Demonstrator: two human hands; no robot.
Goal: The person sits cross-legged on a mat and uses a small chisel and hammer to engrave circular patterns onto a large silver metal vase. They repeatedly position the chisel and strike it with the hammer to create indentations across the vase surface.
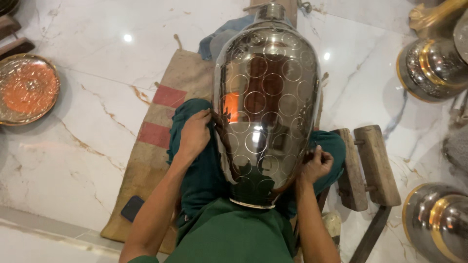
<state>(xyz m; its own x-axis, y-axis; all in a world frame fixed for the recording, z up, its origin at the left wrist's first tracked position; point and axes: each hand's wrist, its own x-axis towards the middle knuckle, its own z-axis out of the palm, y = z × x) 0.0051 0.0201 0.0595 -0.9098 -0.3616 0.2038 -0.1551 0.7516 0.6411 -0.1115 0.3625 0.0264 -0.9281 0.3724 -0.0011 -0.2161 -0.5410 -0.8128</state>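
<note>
A large shiny metal vessel (267, 102) with engraved circles all over lies lengthwise across my lap, its neck pointing away from me. My left hand (194, 134) presses flat against its left side, next to my green-clad knee. On the vessel's lower right side my right hand (316, 164) has its fingers pinched together around something small; what it holds is hidden.
I sit on a burlap sack (161, 141) with red stripes on white marble floor (83, 160). A dark phone (132, 208) lies on the sack. A wooden stand (368, 165) is at my right. A round brass plate (27, 88) lies left; polished metal pots (431, 65) (436, 221) stand right.
</note>
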